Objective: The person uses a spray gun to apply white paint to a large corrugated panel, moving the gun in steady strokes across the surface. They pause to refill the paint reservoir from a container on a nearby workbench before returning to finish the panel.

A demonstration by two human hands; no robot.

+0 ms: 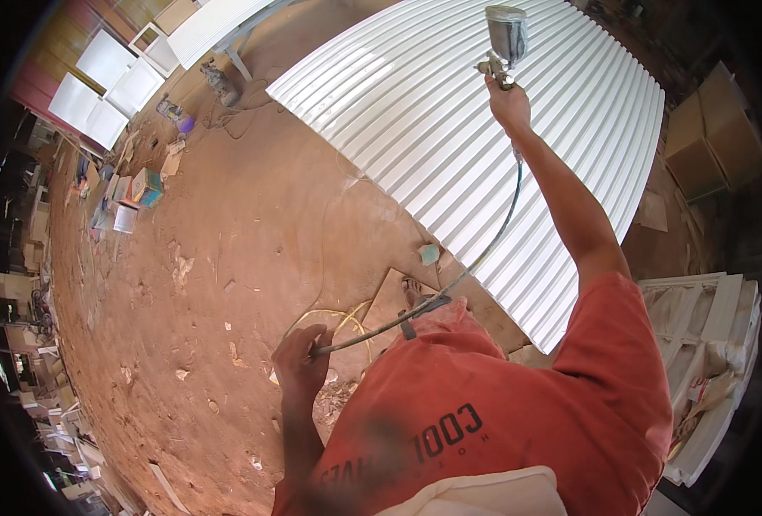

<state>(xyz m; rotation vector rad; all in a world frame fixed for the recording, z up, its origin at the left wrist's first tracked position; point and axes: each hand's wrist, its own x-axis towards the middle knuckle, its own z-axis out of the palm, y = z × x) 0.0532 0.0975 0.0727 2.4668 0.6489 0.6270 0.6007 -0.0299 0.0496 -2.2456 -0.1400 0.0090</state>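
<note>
My right hand (509, 105) is wrapped round the handle of a metal spray gun (494, 67), its arm stretched far ahead. On top of the gun sits a silver paint cup (507, 34). Below and beyond it spreads a large white ribbed panel (415, 112). From the gun's handle a dark air hose (516, 193) loops down across my front to my left hand (302, 357), which is closed round it near my left side. Whether paint is leaving the nozzle I cannot tell.
White boxy pieces (105, 82) stand at the far left. Brown cardboard boxes (715, 133) sit right of the panel, with white wooden frames (699, 361) nearer me. Yellow hose (346, 320) lies on the dirt floor by my foot (413, 288). Small cartons (146, 186) and scraps litter the left.
</note>
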